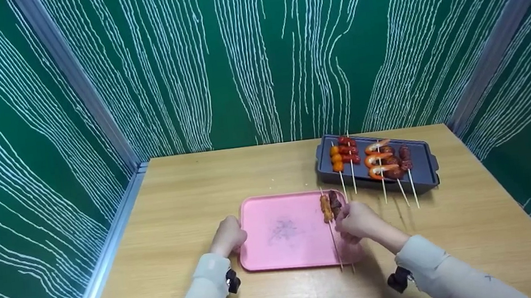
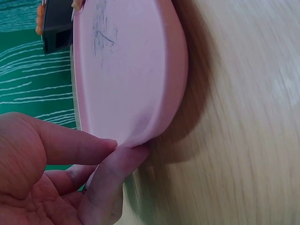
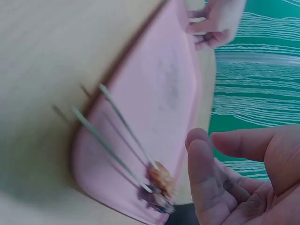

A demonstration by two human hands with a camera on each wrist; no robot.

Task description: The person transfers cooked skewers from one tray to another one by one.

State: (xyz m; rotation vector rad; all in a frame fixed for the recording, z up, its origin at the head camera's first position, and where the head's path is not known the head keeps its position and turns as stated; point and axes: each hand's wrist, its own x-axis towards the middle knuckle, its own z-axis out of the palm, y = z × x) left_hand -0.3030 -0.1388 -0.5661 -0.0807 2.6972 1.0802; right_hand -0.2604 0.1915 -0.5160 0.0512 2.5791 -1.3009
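On a pale wood-grain table (image 1: 191,191) before white-streaked green walls (image 1: 189,78), my left hand (image 1: 229,235) pinches a pink rectangular tray (image 1: 296,252) while my right hand (image 1: 359,221) hovers, thumb and finger slightly apart

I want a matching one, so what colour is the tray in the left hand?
The tray is pink with dark marks; head view shows it best.

Pale wood-grain table (image 1: 153,210); pink round-cornered tray (image 1: 276,254) on it near middle; dark grey pan (image 1: 422,162), slightly slanted, near tray's far right corner
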